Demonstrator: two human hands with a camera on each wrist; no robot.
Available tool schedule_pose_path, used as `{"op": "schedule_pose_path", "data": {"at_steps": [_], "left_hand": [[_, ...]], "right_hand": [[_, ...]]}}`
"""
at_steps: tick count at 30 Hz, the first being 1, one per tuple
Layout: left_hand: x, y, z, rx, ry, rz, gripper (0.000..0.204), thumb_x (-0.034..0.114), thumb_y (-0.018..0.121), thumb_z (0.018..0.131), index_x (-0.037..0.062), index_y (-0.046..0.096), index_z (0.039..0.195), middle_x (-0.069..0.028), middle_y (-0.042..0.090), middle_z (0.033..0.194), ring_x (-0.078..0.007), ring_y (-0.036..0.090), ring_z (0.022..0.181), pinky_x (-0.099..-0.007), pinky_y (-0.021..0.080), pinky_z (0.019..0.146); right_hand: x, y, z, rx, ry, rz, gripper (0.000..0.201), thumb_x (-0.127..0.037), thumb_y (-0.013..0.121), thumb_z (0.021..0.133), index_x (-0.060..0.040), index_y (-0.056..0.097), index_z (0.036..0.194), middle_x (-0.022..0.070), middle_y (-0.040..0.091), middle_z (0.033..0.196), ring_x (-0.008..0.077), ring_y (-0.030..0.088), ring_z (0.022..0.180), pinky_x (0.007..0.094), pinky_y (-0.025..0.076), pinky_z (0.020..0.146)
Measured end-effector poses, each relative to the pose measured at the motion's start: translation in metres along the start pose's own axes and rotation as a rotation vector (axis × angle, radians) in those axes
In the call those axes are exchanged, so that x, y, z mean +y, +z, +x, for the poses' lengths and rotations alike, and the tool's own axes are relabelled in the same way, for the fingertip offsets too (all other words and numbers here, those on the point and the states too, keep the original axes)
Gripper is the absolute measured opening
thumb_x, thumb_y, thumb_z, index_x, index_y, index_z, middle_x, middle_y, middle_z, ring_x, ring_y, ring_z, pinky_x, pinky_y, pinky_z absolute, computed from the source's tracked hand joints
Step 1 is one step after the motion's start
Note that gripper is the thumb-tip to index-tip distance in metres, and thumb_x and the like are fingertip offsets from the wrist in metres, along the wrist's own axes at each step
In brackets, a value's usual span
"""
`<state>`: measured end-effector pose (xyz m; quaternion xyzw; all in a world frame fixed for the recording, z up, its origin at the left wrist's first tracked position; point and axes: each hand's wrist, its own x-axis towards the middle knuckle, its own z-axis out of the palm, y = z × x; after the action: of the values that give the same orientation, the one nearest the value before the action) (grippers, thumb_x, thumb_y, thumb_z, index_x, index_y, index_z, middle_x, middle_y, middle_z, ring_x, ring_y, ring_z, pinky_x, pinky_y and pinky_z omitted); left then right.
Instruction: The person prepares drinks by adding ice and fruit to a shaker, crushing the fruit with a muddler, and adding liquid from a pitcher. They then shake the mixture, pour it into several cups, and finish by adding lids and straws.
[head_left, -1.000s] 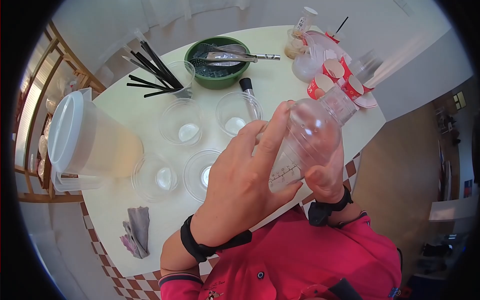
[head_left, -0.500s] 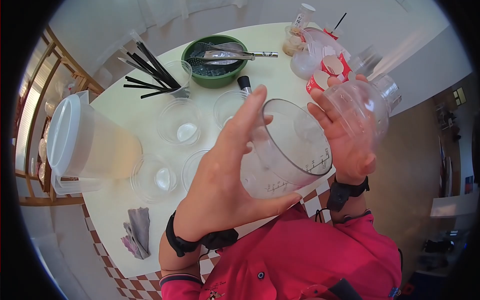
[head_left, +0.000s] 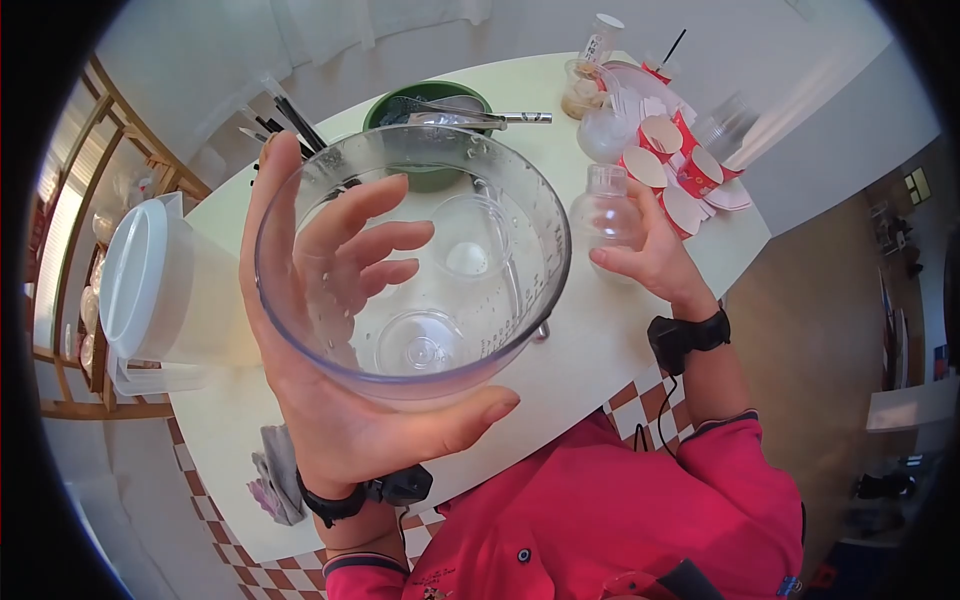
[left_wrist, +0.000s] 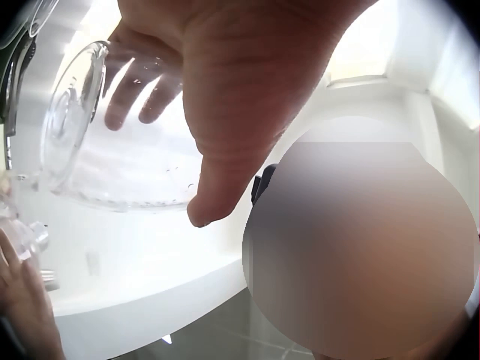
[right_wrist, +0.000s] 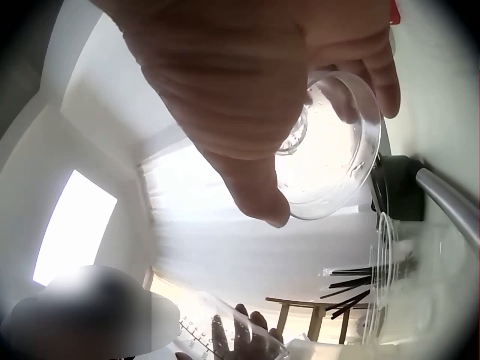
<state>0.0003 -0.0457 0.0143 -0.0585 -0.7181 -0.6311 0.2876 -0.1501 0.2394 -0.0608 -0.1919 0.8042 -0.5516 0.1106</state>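
Note:
My left hand [head_left: 315, 420] holds a clear shaker cup [head_left: 440, 380] with printed measuring marks, raised over the table with its open mouth facing the head camera. The thumb lies along the near side, and the other fingers show through the far wall. Droplets cling inside. In the left wrist view the cup [left_wrist: 135, 176] lies across the palm. My right hand [head_left: 665, 260] grips the clear domed shaker lid [head_left: 608, 218], with its small cap upward, low at the table's right side. The right wrist view shows the lid's [right_wrist: 334, 169] round open underside between thumb and fingers.
Behind the shaker cup stands a green bowl [head_left: 375, 112] holding metal tongs [head_left: 520, 118]. A large lidded pitcher [head_left: 140, 290] is at left, a grey cloth [head_left: 283, 470] nearer. Red paper cups [head_left: 700, 172] crowd the right edge. Clear plastic cups [head_left: 470, 215] show through the shaker cup.
The lid has come off the cup. My left hand has brought the cup leftward and up towards the head camera, while my right hand has lifted the lid away and lowered it towards the table.

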Motion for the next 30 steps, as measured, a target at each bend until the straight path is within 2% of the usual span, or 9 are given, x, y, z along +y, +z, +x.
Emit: {"op": "schedule_pose_path", "data": {"at_steps": [4,7,10,13,14,17,23,27,30], "left_hand": [[0.0,-0.006,0.001,0.021,0.037,-0.001,0.142,0.045,0.095,0.054,0.004,0.012,0.161,-0.0217,0.056,0.134,-0.0285,0.063,0.112,-0.0355,0.051,0.093],[0.003,-0.009,0.001,0.023,0.052,0.009,0.141,0.045,0.095,0.053,0.0037,0.013,0.161,-0.022,0.056,0.133,-0.0288,0.064,0.112,-0.0356,0.051,0.093],[0.005,-0.008,0.001,0.023,0.046,0.017,0.141,0.045,0.095,0.053,0.003,0.014,0.16,-0.0221,0.057,0.133,-0.0292,0.064,0.111,-0.0358,0.051,0.093],[0.006,-0.01,-0.001,0.027,0.049,0.021,0.143,0.046,0.096,0.051,0.0023,0.014,0.16,-0.0221,0.057,0.132,-0.0297,0.064,0.111,-0.0361,0.051,0.093],[0.007,-0.01,-0.001,0.028,0.048,0.02,0.144,0.046,0.096,0.051,0.002,0.014,0.16,-0.0221,0.057,0.132,-0.0298,0.064,0.111,-0.0362,0.051,0.092],[0.009,-0.012,-0.002,0.039,0.047,0.025,0.145,0.046,0.096,0.049,0.0018,0.013,0.16,-0.022,0.057,0.132,-0.0301,0.064,0.11,-0.0365,0.051,0.092],[0.011,-0.019,-0.002,0.046,0.051,0.038,0.147,0.047,0.097,0.049,0.0016,0.013,0.16,-0.0222,0.057,0.132,-0.0301,0.064,0.11,-0.0368,0.051,0.092],[0.011,-0.024,-0.001,0.066,0.064,0.045,0.145,0.047,0.096,0.051,0.0011,0.013,0.16,-0.0227,0.056,0.133,-0.0307,0.064,0.111,-0.0373,0.051,0.093],[0.015,-0.026,0.001,0.112,0.077,0.062,0.14,0.048,0.094,0.056,-0.0005,0.014,0.159,-0.0239,0.055,0.135,-0.0316,0.062,0.115,-0.0393,0.051,0.095]], "right_hand": [[-0.006,-0.012,0.019,-0.11,-0.005,-0.421,0.094,-0.03,0.086,0.072,0.0005,0.038,0.147,0.0191,0.057,0.133,0.0304,0.058,0.123,0.0392,0.048,0.101],[-0.012,-0.022,0.038,-0.294,-0.102,-0.705,0.089,-0.029,0.084,0.071,-0.0016,0.042,0.145,0.0206,0.055,0.137,0.0312,0.058,0.122,0.0381,0.047,0.104],[-0.023,-0.027,0.063,-0.404,-0.067,-0.945,0.079,-0.03,0.081,0.071,-0.0035,0.049,0.138,0.0218,0.058,0.128,0.0336,0.061,0.115,0.0386,0.049,0.098],[-0.056,-0.019,0.086,-0.591,0.063,-1.171,0.075,-0.031,0.08,0.071,-0.0067,0.052,0.135,0.0206,0.06,0.118,0.035,0.062,0.11,0.0407,0.05,0.091],[-0.057,-0.016,0.095,-0.648,0.067,-1.186,0.074,-0.03,0.081,0.07,-0.0089,0.052,0.135,0.0187,0.06,0.113,0.0347,0.063,0.105,0.0417,0.051,0.088],[-0.066,0.004,0.116,-0.775,0.185,-1.289,0.074,-0.03,0.082,0.069,-0.0076,0.054,0.134,0.0185,0.064,0.113,0.0351,0.065,0.102,0.0418,0.052,0.086],[-0.077,0.036,0.147,-0.921,0.412,-1.483,0.08,-0.035,0.087,0.065,-0.0066,0.057,0.133,0.0157,0.072,0.108,0.0326,0.069,0.099,0.0417,0.054,0.081],[-0.063,0.039,0.162,-0.964,0.36,-1.52,0.09,-0.04,0.09,0.062,-0.0064,0.054,0.138,0.0153,0.072,0.11,0.0314,0.07,0.101,0.0407,0.054,0.082],[-0.087,0.046,0.156,-0.965,0.317,-1.524,0.096,-0.044,0.091,0.062,-0.0064,0.052,0.141,0.015,0.071,0.115,0.0315,0.069,0.105,0.0402,0.054,0.085]]}}
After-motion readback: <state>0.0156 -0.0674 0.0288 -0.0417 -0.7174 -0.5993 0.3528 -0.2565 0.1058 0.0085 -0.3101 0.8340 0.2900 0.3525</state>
